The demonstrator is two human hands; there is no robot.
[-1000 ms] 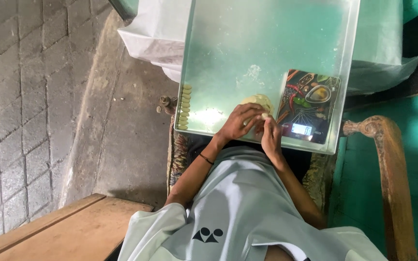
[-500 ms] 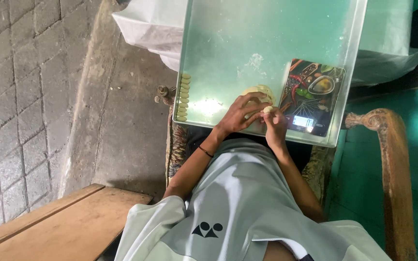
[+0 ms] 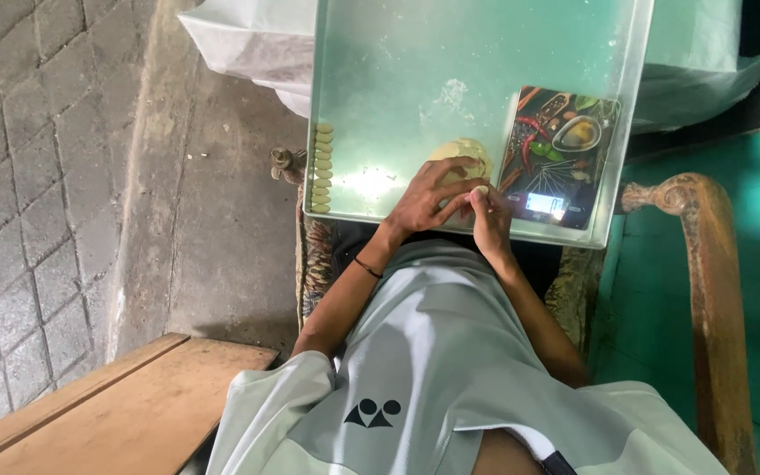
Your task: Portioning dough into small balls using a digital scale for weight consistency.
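A large metal tray (image 3: 398, 53) lies across my lap. A pale dough lump (image 3: 459, 154) sits near its front edge. My left hand (image 3: 428, 202) rests its fingers on that lump. My right hand (image 3: 490, 220) pinches a small dough piece (image 3: 481, 190) between its fingertips, right beside my left hand. A row of several small flat dough pieces (image 3: 321, 167) lines the tray's left edge. A flat kitchen scale (image 3: 556, 154) with a picture of spices and a lit display lies in the tray's front right corner, just right of my hands.
A carved wooden chair arm (image 3: 705, 290) runs down the right side. White plastic sheeting (image 3: 248, 44) hangs behind the tray. A wooden bench top (image 3: 107, 413) is at lower left, with stone paving (image 3: 28, 176) to the left.
My hands stay together at the dough lump; the right fingers have shifted slightly around the small piece. The view has drifted, so the tray sits a little more to the left.
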